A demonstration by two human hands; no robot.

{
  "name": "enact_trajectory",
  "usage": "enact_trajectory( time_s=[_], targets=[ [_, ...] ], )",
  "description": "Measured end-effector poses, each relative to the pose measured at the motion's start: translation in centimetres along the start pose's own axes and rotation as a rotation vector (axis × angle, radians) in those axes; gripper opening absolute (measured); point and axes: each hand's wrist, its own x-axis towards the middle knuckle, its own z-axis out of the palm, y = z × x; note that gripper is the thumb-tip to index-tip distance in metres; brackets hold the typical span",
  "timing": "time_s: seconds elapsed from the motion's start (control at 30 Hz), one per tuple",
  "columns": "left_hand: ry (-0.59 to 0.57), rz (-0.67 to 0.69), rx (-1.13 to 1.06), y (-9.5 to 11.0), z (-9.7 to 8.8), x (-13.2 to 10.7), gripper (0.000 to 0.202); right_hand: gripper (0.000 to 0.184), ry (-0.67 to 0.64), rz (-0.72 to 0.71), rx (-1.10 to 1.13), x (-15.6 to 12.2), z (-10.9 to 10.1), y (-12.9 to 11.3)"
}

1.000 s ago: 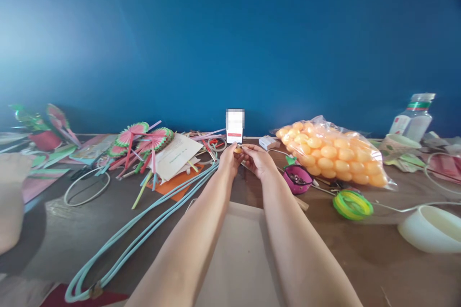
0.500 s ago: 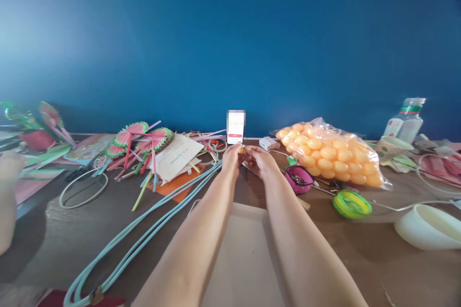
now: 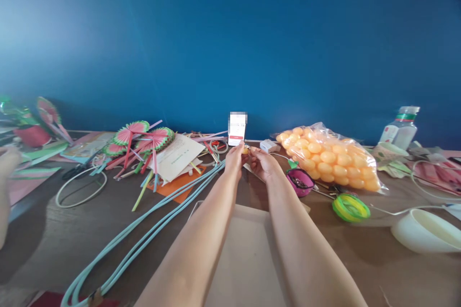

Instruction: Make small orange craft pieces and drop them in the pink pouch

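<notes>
Both arms reach forward over the table, and the hands meet just in front of a phone [image 3: 236, 130] that stands upright with a bright screen. My left hand [image 3: 235, 159] is closed on a small yellow-orange thing [image 3: 246, 150] with a shiny part, too small to name. The fingertips of my right hand [image 3: 263, 163] are pinched together at its right side, touching it. Under the forearms lies a flat beige board [image 3: 248, 244]. A purple bowl [image 3: 299, 183] of small dark pieces sits to the right of my right hand.
Right: a clear bag of orange plastic eggs [image 3: 329, 157], a green-yellow coil [image 3: 351, 207], a white cup [image 3: 427, 230] on its side, and a bottle [image 3: 403, 127]. Left: watermelon-patterned paper fans [image 3: 154, 140], papers [image 3: 179, 156] and blue tubing [image 3: 144, 230]. Another person's hand [image 3: 9, 158] shows far left.
The view has shifted slightly. My hands stay together on the small yellow-orange thing. At the far left, the other person's arm has moved a little further out of view.
</notes>
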Motion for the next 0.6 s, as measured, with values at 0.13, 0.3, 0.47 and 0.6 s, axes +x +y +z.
enact_trajectory(
  time_s=[0.13, 0.3, 0.47, 0.6],
  targets=[
    [-0.004, 0.010, -0.029, -0.21, -0.10, 0.31, 0.024, 0.015, -0.027, -0.026, -0.034, 0.11, -0.16, -0.03],
    [-0.013, 0.021, -0.038, -0.22, -0.09, 0.34, 0.018, 0.015, -0.040, -0.039, -0.035, 0.15, -0.19, 0.04],
    [-0.011, 0.022, -0.036, -0.18, -0.01, 0.24, 0.018, 0.016, -0.045, -0.028, -0.017, 0.10, -0.18, 0.04],
    [-0.007, 0.026, -0.040, -0.15, 0.01, 0.21, 0.018, 0.016, -0.042, -0.029, -0.015, 0.11, -0.21, 0.03]
  ],
)
